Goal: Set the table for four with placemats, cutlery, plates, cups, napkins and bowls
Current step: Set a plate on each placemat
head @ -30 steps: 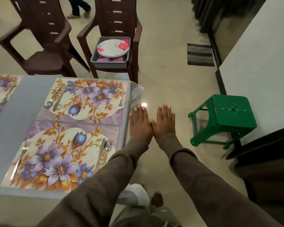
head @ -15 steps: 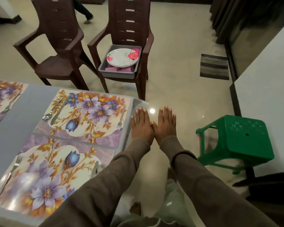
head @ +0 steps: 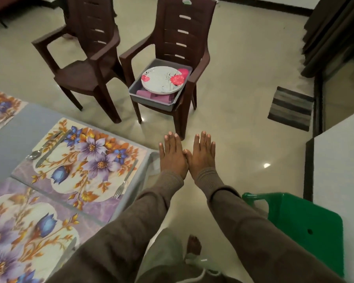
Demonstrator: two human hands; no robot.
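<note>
At 6 o'clock a bare foot is showing on the floor between two brown sleeves. At 4 o'clock a green stool is standing just beside the right sleeve. At 8 o'clock the near placemat is lying on the grey table, and just beyond it, at 9 o'clock, a second placemat is carrying a spoon and knife at its far-left edge and a fork at its right edge.

At the centre the left hand and right hand are stretching forward, palms down, fingers straight and close together, thumbs touching, holding nothing.

At 12 o'clock a grey tray is sitting on a brown chair, holding flowered plates stacked over pink items that I cannot identify. A second chair is standing at 11 o'clock, and a striped mat is lying at 2 o'clock.
</note>
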